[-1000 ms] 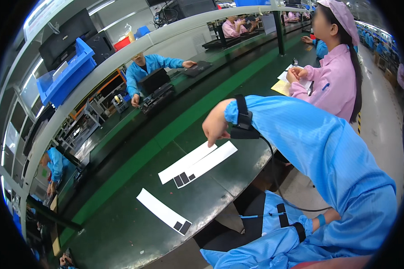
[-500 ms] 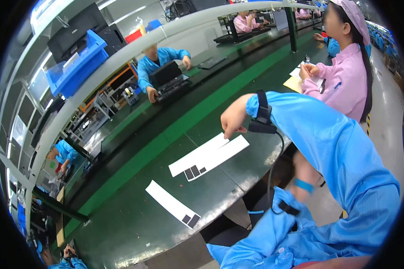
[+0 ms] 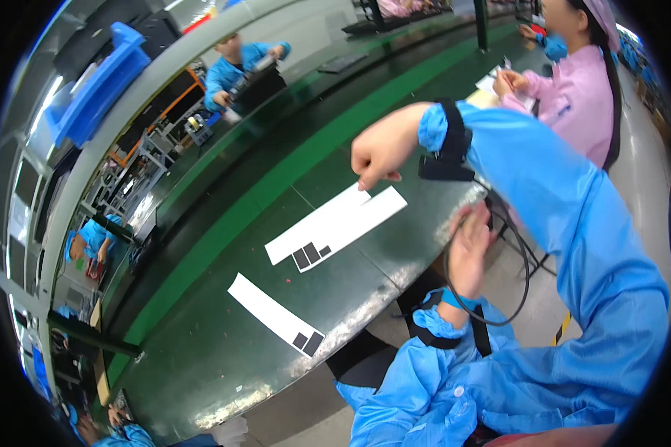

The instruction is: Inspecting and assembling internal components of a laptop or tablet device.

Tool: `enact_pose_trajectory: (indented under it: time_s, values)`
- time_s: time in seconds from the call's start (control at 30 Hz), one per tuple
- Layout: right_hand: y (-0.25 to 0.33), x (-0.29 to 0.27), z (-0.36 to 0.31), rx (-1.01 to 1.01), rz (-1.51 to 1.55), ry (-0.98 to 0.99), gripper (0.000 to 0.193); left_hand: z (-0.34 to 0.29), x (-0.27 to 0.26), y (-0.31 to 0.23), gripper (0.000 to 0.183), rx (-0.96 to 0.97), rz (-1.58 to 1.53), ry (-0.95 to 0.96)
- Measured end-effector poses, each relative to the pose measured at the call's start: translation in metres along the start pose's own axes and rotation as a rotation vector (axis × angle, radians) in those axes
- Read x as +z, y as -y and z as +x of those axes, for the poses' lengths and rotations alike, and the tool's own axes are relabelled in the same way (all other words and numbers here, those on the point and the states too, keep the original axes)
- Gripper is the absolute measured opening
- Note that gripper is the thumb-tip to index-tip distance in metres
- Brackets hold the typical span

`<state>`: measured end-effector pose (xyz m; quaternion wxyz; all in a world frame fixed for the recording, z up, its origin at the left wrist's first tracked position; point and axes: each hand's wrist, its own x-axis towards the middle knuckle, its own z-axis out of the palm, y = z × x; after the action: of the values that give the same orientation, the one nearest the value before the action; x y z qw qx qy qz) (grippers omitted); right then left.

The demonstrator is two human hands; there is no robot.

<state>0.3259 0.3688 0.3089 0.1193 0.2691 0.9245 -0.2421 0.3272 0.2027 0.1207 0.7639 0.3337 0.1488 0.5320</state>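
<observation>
right hand curled at end of upper strip, can't tell if pinching | left hand uncurled, empty, near table edge | progress: upper, lower strip together; third strip apart, untouched

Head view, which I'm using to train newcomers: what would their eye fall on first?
Three flat white strips stand out on the dark green bench: two together, one apart toward the lower left. Next comes the bare right hand in a blue sleeve, its fingertips at the pair's upper end.
</observation>
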Motion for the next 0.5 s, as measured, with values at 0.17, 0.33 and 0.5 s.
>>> enact_pose_trajectory:
  time_s: [0.17,0.33,0.5]
  values:
    - [0.014,-0.01,-0.039,-0.072,0.057,-0.2,0.044,0.006,-0.011,-0.038,0.045,0.335,0.217,-0.151]
    - [0.022,0.014,-0.088,0.292,-0.213,0.124,0.053,0.01,-0.009,-0.08,0.045,0.33,0.114,-0.206]
    - [0.016,0.07,-0.106,0.399,0.22,0.266,0.048,0.005,-0.019,-0.096,0.041,0.347,0.118,-0.186]
